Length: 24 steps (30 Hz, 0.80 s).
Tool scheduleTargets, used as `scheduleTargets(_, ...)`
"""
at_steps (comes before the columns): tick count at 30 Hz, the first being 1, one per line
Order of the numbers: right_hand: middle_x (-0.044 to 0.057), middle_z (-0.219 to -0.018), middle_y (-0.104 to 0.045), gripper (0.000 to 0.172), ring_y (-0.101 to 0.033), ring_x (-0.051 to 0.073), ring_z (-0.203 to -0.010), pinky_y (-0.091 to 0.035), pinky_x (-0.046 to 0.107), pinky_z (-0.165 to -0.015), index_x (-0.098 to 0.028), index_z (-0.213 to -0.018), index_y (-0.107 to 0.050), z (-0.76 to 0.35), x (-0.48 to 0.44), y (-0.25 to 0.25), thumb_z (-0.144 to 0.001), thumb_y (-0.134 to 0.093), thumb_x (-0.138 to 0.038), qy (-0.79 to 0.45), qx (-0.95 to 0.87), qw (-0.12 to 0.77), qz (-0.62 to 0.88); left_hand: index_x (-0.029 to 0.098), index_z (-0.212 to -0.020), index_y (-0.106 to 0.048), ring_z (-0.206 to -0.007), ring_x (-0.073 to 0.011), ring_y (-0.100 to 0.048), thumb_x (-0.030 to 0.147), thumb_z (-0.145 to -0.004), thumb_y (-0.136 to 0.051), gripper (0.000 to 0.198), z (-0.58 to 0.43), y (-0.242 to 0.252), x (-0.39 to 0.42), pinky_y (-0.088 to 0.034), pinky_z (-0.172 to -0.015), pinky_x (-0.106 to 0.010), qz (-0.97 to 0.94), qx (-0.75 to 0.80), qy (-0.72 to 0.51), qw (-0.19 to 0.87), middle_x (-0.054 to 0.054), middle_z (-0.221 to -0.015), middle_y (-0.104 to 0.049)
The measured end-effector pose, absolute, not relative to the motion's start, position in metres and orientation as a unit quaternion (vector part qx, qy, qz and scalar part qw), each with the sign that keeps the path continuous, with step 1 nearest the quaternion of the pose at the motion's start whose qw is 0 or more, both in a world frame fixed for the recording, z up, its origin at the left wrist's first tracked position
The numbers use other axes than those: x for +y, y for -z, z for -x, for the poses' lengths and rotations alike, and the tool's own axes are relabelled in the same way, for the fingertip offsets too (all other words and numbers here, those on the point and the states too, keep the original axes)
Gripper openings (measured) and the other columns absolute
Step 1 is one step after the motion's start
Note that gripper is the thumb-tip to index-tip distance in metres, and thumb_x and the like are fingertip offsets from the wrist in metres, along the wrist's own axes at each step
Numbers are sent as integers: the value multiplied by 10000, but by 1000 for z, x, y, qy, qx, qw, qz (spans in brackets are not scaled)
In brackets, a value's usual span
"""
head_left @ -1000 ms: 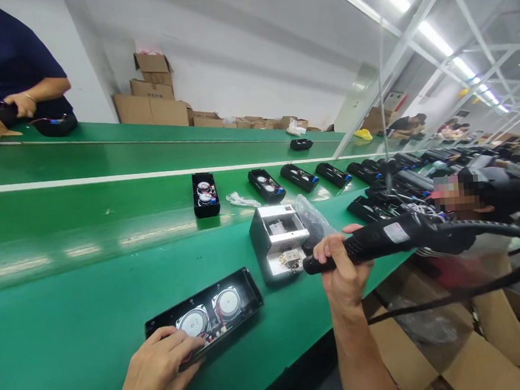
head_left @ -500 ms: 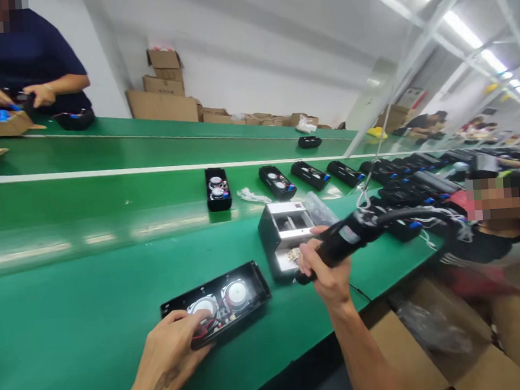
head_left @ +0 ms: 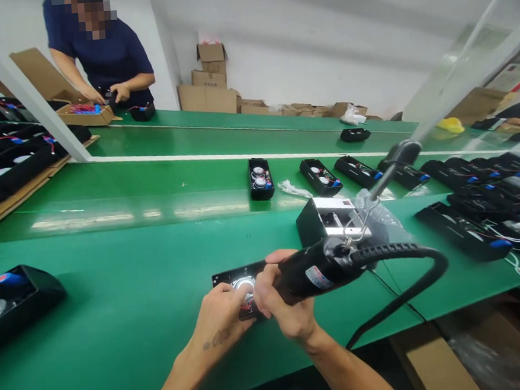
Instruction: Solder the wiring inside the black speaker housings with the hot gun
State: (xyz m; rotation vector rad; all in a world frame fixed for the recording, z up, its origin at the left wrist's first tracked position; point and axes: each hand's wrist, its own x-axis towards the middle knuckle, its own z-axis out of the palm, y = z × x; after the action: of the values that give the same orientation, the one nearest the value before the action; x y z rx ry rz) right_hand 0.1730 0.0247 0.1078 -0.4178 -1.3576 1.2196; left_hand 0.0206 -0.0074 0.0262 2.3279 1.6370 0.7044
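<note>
My left hand point(head_left: 219, 314) is closed on the near left side of a black speaker housing point(head_left: 227, 275), its thumb over the inside. A round white-backed speaker and red wires show in the housing; the right part is hidden by my hands. My right hand point(head_left: 288, 312) is wrapped round a black electric screwdriver point(head_left: 308, 275), which hangs from a hook and has a thick black cable. The screwdriver's tip is hidden behind my fingers, over the housing, so contact cannot be seen. Just behind the tool stands a box-shaped screw feeder point(head_left: 311, 226).
Another open housing point(head_left: 31, 306) lies at the left. Along the green belt point(head_left: 175, 189) sit several more housings point(head_left: 261, 180), with others crowded at the right. A co-worker point(head_left: 108, 57) handles parts across the bench. Cardboard boxes point(head_left: 208, 97) line the wall.
My right hand has brought the screwdriver left from beside the screw feeder to over the housing. My left hand still holds the housing. The view has turned left.
</note>
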Motion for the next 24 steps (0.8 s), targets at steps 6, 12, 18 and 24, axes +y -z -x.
scheduleTargets(6, -109, -692, -502, 310, -453, 71, -484, -432, 235, -497, -330, -1250, -522, -168, 26, -102, -1006, -659, -197, -533, -593, 575, 185, 270, -986, -696, -681, -189, -665, 196, -772, -783, 243, -21, -25, -7, -507, -674, -291, -788, 548, -264, 101, 38, -757, -770)
scheduleTargets(12, -114, -687, -509, 335, -469, 69, -482, -432, 223, -485, -312, -1182, -511, -167, 26, -104, -957, -689, -139, -532, -616, 548, 193, 263, -873, -713, -636, -170, -644, 139, -783, -751, 158, -23, -32, -7, -478, -652, -281, -787, 539, -283, 100, 41, -721, -747)
scheduleTargets(18, -111, -677, -496, 289, -458, 75, -468, -432, 239, -480, -298, -1177, -496, -169, 27, -108, -977, -679, -197, -522, -621, 549, 201, 258, -846, -712, -631, -163, -653, 158, -747, -814, 173, -22, -35, -7, -472, -660, -279, -784, 537, -295, 99, 45, -708, -751)
scheduleTargets(24, -105, -666, -511, 259, -464, 85, -463, -453, 255, -483, -286, -1158, -494, -166, 27, -105, -986, -689, -276, -523, -621, 541, 219, 261, -799, -683, -622, -178, -638, 196, -764, -816, 152, -22, -31, -7, -427, -601, -281, -786, 542, -284, 90, 45, -635, -703)
